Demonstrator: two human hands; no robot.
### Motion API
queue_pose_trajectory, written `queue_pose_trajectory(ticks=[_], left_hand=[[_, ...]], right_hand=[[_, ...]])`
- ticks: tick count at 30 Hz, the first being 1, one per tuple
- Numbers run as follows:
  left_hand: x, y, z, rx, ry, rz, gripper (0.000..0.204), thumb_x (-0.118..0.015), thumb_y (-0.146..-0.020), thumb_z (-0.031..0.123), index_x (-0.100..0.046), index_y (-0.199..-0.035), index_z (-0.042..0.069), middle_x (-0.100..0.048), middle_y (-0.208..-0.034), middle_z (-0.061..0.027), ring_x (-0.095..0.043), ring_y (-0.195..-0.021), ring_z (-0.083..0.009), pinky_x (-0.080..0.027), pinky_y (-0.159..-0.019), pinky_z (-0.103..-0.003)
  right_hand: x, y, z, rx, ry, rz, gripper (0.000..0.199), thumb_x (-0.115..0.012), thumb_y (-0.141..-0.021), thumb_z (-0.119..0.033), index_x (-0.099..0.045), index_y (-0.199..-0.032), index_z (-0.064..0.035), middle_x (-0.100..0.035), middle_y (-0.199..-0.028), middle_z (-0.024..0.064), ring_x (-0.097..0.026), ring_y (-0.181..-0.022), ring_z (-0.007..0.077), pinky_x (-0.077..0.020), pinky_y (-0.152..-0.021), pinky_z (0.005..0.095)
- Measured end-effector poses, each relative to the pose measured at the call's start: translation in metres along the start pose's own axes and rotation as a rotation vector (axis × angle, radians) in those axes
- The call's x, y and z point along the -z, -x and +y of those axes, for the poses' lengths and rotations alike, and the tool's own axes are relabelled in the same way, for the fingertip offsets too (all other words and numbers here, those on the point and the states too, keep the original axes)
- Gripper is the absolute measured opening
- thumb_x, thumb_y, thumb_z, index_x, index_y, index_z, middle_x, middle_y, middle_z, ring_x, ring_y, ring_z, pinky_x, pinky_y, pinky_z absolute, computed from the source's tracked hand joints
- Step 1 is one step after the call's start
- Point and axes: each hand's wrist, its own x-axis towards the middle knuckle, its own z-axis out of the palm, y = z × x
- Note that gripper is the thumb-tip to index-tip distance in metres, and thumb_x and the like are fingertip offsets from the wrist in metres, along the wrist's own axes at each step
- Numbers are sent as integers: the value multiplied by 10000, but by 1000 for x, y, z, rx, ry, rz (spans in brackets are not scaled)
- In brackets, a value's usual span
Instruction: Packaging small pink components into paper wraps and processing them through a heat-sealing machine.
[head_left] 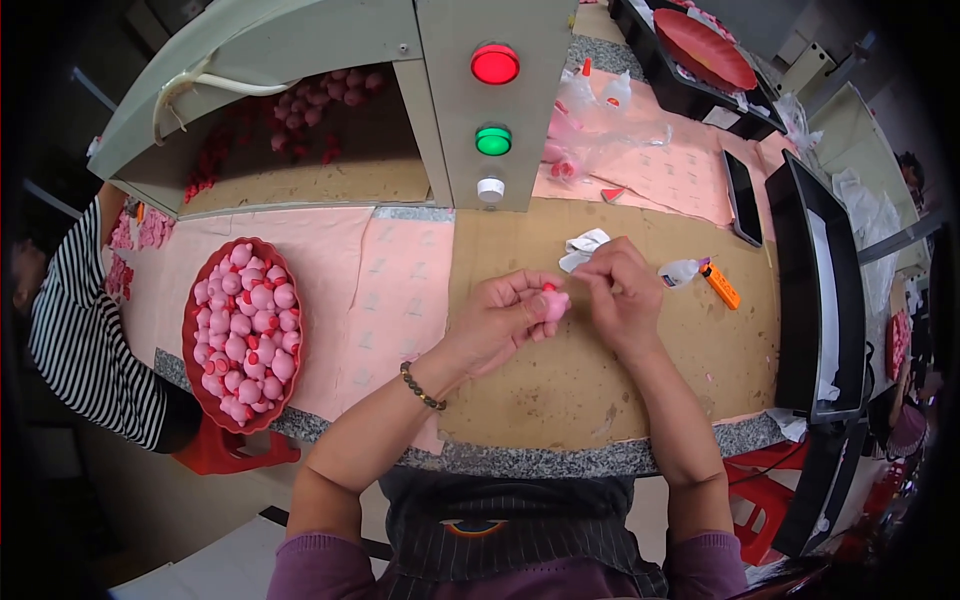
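the left hand [500, 318] holds a small pink toy [553, 304] over the middle of the worktop [560, 390]. its fingers curl around the toy and pinch it. the toy is round and soft pink, with a tiny red bit on top.

the right hand [618, 295] is just beside it, touching the toy. its fingers are pressed together at the tips, close to the red bit. i cannot tell if they hold something very small.

so the step in hand looks like putting or fixing the little red bit on the pink toy. it seems about half done, since both hands are on the toy.

the next move calls for a steady left hand and a gentle push from the right fingers, so the red bit sits straight.

on the left sits a red tray [190, 330] full of the same pink toys. a white scrap [582, 246] lies just far of the hands. a small glue bottle [682, 271] and an orange lighter [720, 285] lie to the right. far back stands a grey box with a red light [495, 64] and a green light [493, 140].
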Motion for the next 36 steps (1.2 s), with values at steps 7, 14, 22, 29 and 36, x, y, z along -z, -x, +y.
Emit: queue_pose_trajectory(ticks=[7,14,22,29,36], left_hand=[[1,-3,-1,10,74,24,257,-531,-904,109,-503,-1128,-14,-596,-953,-68,-575,-758,-123,-480,-674,-215],[1,-1,-1,-4,30,-9,264,-537,-898,99,-503,-1132,-17,-600,-970,-77,-574,-759,-121,-480,-682,-218],[-5,1,2,-72,-3,-85,304,-576,-850,22,-507,-1145,2,-588,-1045,-89,-586,-831,-130,-488,-728,-233],[-4,2,4,-307,-229,4,373,-623,-717,-134,-538,-1045,23,-570,-1096,-93,-584,-925,-125,-495,-805,-247],[-6,2,7,-291,-287,49,348,-634,-708,-137,-542,-1002,25,-568,-1096,-91,-579,-925,-116,-495,-797,-240]], right_hand=[[-7,7,-28,54,-176,-9,88,-630,-696,91,-604,-714,8,-560,-685,55,-527,-629,119,-407,-550,238],[2,-2,-12,-5,-20,98,93,-618,-684,91,-569,-690,13,-540,-661,84,-531,-600,168,-408,-524,259],[-1,-1,6,-5,-61,52,82,-585,-740,108,-579,-756,28,-543,-750,67,-528,-631,136,-430,-559,237],[-2,-2,2,-334,-553,122,47,-550,-812,74,-569,-816,31,-526,-827,52,-517,-642,112,-439,-563,220],[2,0,3,-393,-523,72,36,-542,-832,44,-563,-815,20,-514,-822,50,-502,-612,104,-405,-524,207]])
